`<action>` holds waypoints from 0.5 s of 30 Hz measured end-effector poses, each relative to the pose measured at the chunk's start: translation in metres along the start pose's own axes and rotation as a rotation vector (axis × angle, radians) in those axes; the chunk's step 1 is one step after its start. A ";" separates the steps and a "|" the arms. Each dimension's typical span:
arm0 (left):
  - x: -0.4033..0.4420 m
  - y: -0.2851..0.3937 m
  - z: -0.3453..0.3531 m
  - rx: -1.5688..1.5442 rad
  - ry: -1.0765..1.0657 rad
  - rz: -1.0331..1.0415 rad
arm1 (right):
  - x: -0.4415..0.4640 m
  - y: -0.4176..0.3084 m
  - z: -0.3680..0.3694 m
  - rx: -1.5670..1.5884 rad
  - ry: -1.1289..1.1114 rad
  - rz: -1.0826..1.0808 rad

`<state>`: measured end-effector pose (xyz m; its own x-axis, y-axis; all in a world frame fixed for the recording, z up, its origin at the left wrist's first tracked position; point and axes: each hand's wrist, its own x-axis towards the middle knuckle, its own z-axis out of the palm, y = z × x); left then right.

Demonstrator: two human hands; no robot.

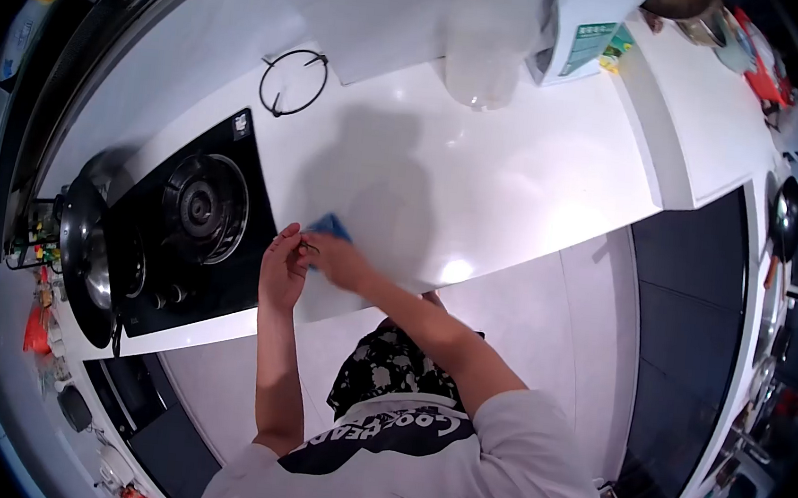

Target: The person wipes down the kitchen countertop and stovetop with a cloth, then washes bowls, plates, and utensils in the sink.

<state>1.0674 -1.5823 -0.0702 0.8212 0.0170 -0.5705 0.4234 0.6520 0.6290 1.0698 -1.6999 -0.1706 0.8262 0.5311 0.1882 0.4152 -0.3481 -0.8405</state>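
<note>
My left hand [284,265] is raised by the right edge of the black gas hob [161,276], its fingers bent together. A small thin dark piece [309,246] shows between the two hands; its kind is too small to tell. My right hand [339,261] meets the left fingertips, closed around a blue cloth [331,225] that sticks out above and below the fingers. Most of the cloth is hidden by the hand. Both hands are at the white countertop [520,165], near its front edge.
A black wire pot ring [293,82] is by the wall. A wok [89,265] sits on the hob's left burner. Further along the counter are a translucent container [482,62] and a white packet [579,37]. A raised white ledge [656,129] bounds the right.
</note>
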 end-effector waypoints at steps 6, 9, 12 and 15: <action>0.016 -0.024 0.035 0.081 -0.104 -0.155 | -0.097 0.015 -0.061 -0.359 0.065 -0.037; 0.017 -0.039 0.060 0.123 -0.144 -0.200 | -0.134 0.025 -0.146 -0.362 0.268 0.274; 0.018 -0.053 0.081 0.188 -0.170 -0.234 | -0.196 0.089 -0.198 -0.695 0.419 0.454; 0.020 -0.068 0.097 0.234 -0.182 -0.257 | -0.226 0.126 -0.266 -0.938 0.638 0.685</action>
<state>1.0923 -1.7001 -0.0730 0.7224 -0.2727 -0.6355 0.6828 0.4265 0.5932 1.0365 -2.0697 -0.1840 0.8984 -0.3289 0.2910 -0.2637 -0.9339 -0.2414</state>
